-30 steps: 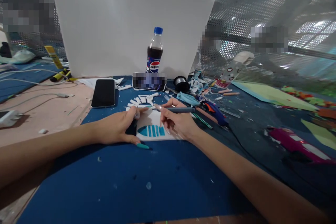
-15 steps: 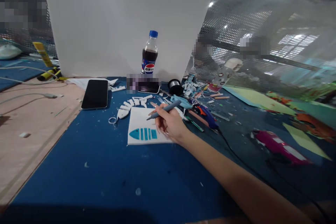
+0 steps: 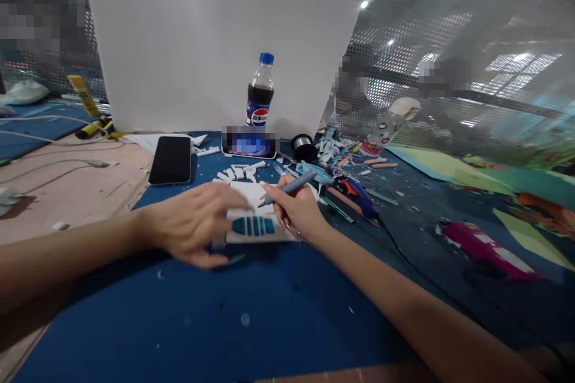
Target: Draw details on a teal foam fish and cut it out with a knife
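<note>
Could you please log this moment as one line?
Right hand: holding slim grey pen over white rectangular sheet | Left hand: blurred, at sheet's left edge

The pen [image 3: 294, 184] is grey; the white sheet [image 3: 252, 193] bears teal stripes [image 3: 256, 226].

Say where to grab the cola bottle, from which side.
Likely around the upper body of the bottle, from the left: it stands upright, the propped phone blocks its base in front, the white board is behind, the spool sits at right.
</note>
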`<state>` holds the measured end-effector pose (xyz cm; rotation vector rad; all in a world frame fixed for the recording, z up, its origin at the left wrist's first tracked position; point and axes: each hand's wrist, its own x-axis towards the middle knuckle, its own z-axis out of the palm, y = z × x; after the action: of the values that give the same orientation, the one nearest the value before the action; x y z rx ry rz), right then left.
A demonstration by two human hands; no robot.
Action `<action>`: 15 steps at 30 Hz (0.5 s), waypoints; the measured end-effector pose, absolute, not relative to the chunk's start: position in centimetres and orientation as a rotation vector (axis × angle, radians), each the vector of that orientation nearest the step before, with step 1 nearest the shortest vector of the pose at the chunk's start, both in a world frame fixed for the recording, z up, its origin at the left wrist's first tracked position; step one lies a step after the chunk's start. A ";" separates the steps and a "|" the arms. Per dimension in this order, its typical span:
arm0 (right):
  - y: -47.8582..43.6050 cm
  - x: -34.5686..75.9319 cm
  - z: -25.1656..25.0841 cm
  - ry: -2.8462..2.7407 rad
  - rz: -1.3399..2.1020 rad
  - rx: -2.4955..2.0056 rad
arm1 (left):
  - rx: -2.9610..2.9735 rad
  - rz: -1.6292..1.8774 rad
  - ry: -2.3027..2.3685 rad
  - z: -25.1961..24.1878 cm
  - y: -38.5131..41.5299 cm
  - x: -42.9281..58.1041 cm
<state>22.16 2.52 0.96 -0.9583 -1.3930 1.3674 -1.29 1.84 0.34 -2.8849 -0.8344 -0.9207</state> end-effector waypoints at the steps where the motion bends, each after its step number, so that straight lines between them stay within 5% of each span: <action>1: 2.5 22.2 1.0 -1.421 1.372 -0.958 | -2.969 -0.877 -0.793 0.4 2.2 -1.5; 7: 2.4 22.3 1.2 -1.626 1.376 -0.959 | -3.308 -0.408 -1.035 0.3 3.5 -1.7; 15: 2.5 21.8 1.3 -1.640 1.324 -0.944 | -3.215 -0.369 -1.186 0.3 3.2 -1.5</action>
<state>21.84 2.48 1.26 -0.9441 -1.6399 1.3241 -1.52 3.16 0.34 -3.2152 -1.1857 -0.3690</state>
